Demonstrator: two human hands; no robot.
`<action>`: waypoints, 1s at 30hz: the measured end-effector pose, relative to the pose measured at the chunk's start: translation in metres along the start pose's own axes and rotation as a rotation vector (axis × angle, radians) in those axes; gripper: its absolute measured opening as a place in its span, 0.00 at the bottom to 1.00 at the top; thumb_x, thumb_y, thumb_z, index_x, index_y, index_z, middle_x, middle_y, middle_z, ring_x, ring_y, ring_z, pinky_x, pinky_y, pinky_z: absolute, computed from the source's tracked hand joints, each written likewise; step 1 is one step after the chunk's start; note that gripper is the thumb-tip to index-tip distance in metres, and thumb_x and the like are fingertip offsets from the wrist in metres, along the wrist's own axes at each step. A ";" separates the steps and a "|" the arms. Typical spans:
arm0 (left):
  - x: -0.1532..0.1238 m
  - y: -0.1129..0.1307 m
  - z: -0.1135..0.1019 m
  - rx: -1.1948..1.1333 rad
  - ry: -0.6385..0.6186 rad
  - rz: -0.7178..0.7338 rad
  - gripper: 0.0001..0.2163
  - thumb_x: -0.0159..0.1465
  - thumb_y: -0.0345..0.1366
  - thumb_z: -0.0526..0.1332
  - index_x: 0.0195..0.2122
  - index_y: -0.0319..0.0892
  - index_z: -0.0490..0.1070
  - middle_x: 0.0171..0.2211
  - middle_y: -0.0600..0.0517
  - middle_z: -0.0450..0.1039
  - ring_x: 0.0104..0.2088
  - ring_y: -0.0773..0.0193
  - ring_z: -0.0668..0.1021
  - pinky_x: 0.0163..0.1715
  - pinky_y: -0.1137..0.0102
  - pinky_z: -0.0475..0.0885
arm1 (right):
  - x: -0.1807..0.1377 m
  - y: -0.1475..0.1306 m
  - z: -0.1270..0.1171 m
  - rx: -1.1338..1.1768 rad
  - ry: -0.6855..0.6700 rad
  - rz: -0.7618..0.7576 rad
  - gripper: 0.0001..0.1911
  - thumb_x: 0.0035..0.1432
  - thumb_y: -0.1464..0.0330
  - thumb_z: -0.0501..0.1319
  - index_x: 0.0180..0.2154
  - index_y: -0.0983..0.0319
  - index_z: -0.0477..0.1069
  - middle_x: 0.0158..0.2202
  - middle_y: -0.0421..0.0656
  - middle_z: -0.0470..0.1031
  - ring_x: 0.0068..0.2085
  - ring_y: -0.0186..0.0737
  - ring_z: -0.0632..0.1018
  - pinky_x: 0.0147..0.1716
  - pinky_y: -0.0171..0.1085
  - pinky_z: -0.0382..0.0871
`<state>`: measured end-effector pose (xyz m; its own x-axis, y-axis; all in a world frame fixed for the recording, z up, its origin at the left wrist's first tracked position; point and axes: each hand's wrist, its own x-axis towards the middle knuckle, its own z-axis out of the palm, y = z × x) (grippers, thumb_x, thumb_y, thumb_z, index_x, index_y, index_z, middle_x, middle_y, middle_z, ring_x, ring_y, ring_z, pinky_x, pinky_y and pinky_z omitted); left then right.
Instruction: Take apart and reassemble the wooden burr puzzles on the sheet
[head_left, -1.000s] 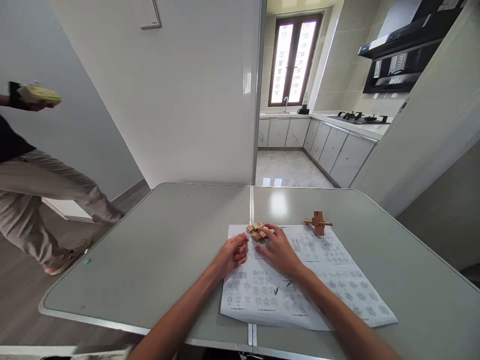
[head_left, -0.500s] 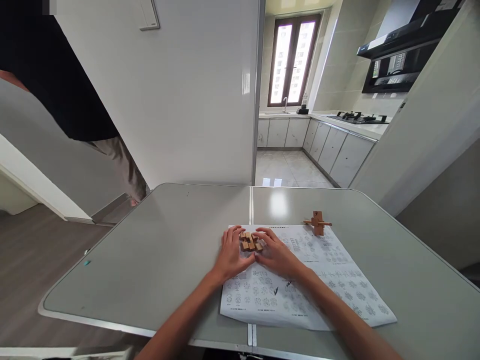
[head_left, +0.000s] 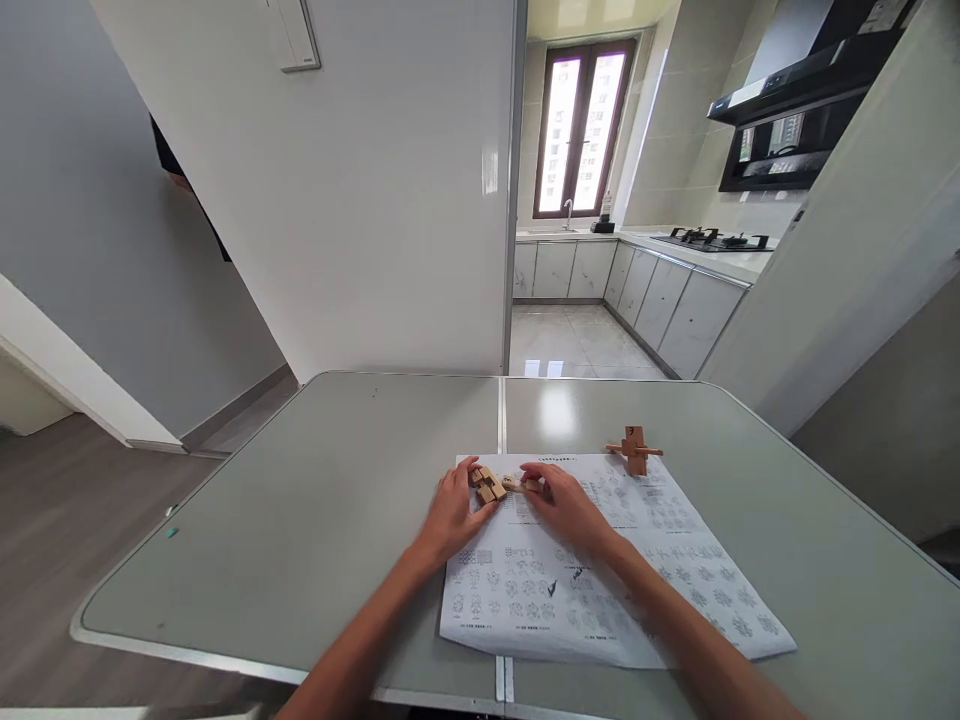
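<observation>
My left hand (head_left: 454, 508) rests on the printed sheet (head_left: 600, 570) and its fingers curl round a small cluster of wooden puzzle blocks (head_left: 486, 483). My right hand (head_left: 564, 502) lies just to the right and pinches a single wooden piece (head_left: 519, 484) between thumb and fingers. The two hands are close together, with the blocks between them. An assembled wooden cross puzzle (head_left: 634, 448) stands alone at the sheet's far right corner, out of reach of both hands.
The grey folding table (head_left: 315, 520) has a metal seam down its middle. A white wall panel stands behind it, and a kitchen with cabinets and a window opens at the back right. Part of a person (head_left: 180, 170) shows behind the wall's left edge.
My hands have drawn the blocks apart: the left keeps the cluster, the right has pulled one piece off to the right. The person on the left has walked away behind the wall.
</observation>
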<state>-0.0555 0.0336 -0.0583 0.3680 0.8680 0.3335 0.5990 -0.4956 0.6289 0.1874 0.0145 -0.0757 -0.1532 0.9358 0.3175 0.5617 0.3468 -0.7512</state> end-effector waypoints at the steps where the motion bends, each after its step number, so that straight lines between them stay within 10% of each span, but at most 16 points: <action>1: 0.000 -0.001 0.000 -0.015 0.015 -0.004 0.30 0.62 0.39 0.68 0.64 0.47 0.59 0.59 0.44 0.70 0.60 0.48 0.73 0.61 0.52 0.68 | 0.000 0.001 -0.001 0.000 0.013 0.014 0.17 0.65 0.67 0.60 0.55 0.57 0.73 0.48 0.47 0.79 0.45 0.46 0.80 0.47 0.45 0.75; 14: -0.001 0.017 -0.008 -0.107 0.109 0.037 0.29 0.64 0.36 0.68 0.64 0.53 0.57 0.61 0.49 0.69 0.63 0.53 0.72 0.63 0.55 0.67 | 0.004 -0.007 -0.007 0.105 0.090 0.093 0.14 0.67 0.58 0.58 0.48 0.56 0.75 0.44 0.46 0.79 0.39 0.46 0.79 0.42 0.45 0.74; 21: -0.002 0.025 -0.009 -0.133 0.054 0.087 0.29 0.63 0.37 0.69 0.63 0.51 0.60 0.59 0.48 0.70 0.59 0.52 0.74 0.60 0.56 0.70 | 0.004 -0.026 -0.007 0.579 -0.136 0.060 0.22 0.65 0.50 0.61 0.52 0.57 0.72 0.29 0.38 0.73 0.29 0.39 0.75 0.32 0.39 0.72; 30: -0.004 0.030 -0.004 -0.276 -0.011 0.079 0.33 0.59 0.38 0.72 0.64 0.50 0.61 0.57 0.48 0.73 0.55 0.54 0.77 0.58 0.57 0.72 | 0.000 -0.039 -0.010 0.655 -0.168 0.070 0.21 0.68 0.50 0.58 0.51 0.58 0.73 0.31 0.40 0.74 0.32 0.39 0.75 0.39 0.42 0.73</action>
<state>-0.0415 0.0149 -0.0381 0.4144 0.8261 0.3820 0.3527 -0.5327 0.7693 0.1730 0.0005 -0.0403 -0.2884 0.9362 0.2008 -0.0254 0.2021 -0.9790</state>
